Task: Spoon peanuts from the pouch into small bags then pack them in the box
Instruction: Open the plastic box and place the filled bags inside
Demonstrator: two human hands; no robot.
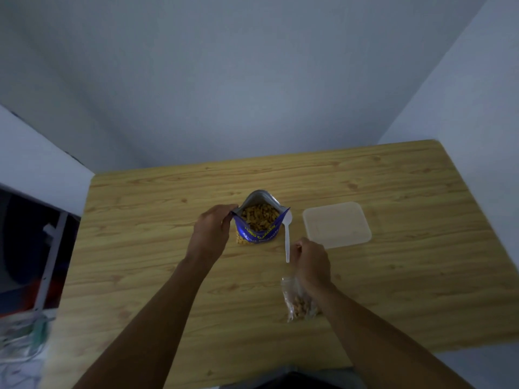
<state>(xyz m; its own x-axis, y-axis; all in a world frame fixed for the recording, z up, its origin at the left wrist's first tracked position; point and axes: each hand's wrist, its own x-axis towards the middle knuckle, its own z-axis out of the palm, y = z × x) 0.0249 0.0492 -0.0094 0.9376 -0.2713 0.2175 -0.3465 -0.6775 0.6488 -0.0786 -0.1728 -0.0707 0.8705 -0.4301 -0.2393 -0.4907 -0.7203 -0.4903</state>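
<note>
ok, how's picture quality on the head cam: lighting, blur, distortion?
Head view: dim, bluish light, no glare; wide-angle lens bows the table edges; soft overall, so the pouch print is barely legible and the small bag by the right hand looks smeared; the clear box shows low contrast.

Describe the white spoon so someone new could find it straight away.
On the wooden table, look between the open blue pouch and the translucent box. The spoon lies there flat, bowl away from the person: the only slim, solid white thing.
</note>
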